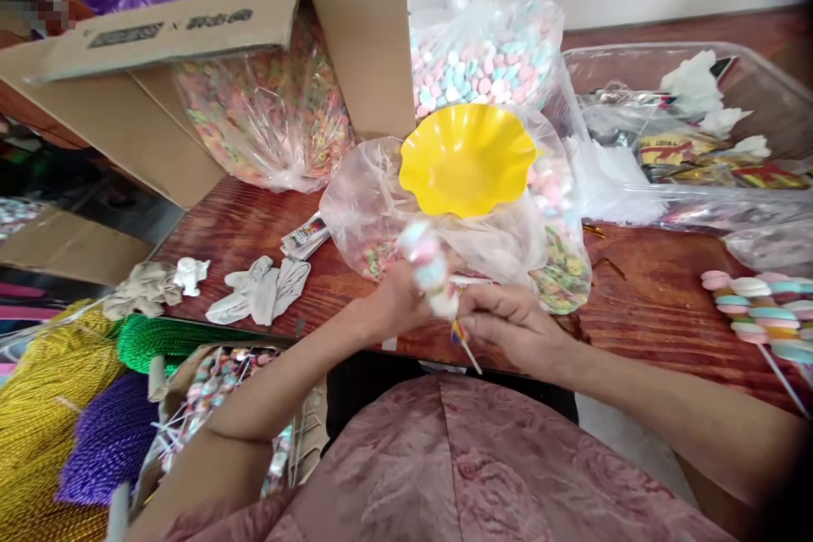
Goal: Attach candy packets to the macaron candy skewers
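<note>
In front of my chest, my left hand (399,301) is closed around a marshmallow skewer (427,264) of pink, white and blue pieces, slightly blurred. Its white stick points down toward me. At the skewer's lower end, my right hand (501,318) pinches the place where a small coloured tag or ribbon (457,330) meets the stick. Just beyond both hands lie clear plastic bags (489,237) with small candies inside, and a yellow wavy-rimmed bowl (468,161) rests on them. More finished-looking marshmallow skewers (762,309) lie on the table at the right.
An open cardboard box (365,42) holds a bag of colourful candies (267,110). Behind the bowl stands a bag of pastel candies (483,59). A clear plastic bin (692,51) with packets is at the right. Gloves (260,290) lie left; cord bundles (51,406) hang below.
</note>
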`<state>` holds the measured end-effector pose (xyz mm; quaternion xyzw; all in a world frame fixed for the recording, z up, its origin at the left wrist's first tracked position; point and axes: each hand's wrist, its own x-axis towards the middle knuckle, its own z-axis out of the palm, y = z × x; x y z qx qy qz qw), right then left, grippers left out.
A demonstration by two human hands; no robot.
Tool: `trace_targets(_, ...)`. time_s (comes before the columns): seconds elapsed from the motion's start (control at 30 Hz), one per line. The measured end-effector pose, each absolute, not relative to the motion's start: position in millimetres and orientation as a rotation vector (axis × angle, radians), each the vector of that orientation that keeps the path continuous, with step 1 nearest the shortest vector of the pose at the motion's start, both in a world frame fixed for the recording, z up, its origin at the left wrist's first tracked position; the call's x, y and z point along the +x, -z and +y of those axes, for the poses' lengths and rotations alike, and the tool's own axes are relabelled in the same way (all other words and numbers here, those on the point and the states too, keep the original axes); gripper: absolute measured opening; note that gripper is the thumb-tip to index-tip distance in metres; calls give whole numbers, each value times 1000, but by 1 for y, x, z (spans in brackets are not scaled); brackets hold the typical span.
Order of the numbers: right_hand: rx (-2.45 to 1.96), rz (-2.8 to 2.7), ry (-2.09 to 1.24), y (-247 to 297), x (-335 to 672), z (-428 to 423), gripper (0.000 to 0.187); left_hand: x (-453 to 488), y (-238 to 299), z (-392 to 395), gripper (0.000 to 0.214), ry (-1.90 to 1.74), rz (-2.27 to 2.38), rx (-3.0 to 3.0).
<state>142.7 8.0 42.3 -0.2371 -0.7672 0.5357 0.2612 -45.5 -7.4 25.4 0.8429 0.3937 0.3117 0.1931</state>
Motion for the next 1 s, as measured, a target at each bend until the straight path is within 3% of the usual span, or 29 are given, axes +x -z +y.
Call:
trace_targets(0.07, -614, -2066, -1542, -39, 138, 4, 21, -54, -20, 6, 35, -1262, 1134, 2078)
trace_targets(0.13, -585, -2134, -1276, -33, 136, 9, 18, -58, -23, 5, 46, -1424, 1160, 1849)
trace_targets(0.27, -333, -2231, -351, -17, 131, 28, 14, -55, -27, -23, 70, -1131, 979, 1272)
trace_targets(0.37, -192, -2180, -95, -6, 123, 34, 17, -55, -23, -41, 57, -816, 825, 1091)
trace_targets(0.47, -341, -2127, -292, 0, 112, 29, 13, -63, -16, -45, 28, -790, 1047, 1289)
trace_targets(0.57, -623, -1962, -1039, 2, 100, 16, 15, -74, -9, -47, 12, -903, 1430, 1835)
trace_targets(0.67, -711, -1571, -1994, 5, 91, -4, 26, -82, -4, -60, 24, -798, 1591, 2289)
trace_targets(0.73, -730, -1434, -2311, 10, 89, -18, 30, -87, -4, -77, 29, -663, 1643, 2372)
trace_targets(0.8, -787, -1586, -2234, 17, 94, -28, 27, -98, -7, -100, 29, -527, 1680, 2304)
trace_targets(0.93, -597, -2184, -1322, 37, 122, -24, 20, -147, -12, -160, 21, -80, 1817, 1854)
trace_targets(1.0, -509, -2295, -1041, 46, 138, -13, 16, -177, -10, -192, 21, 261, 2030, 1487)
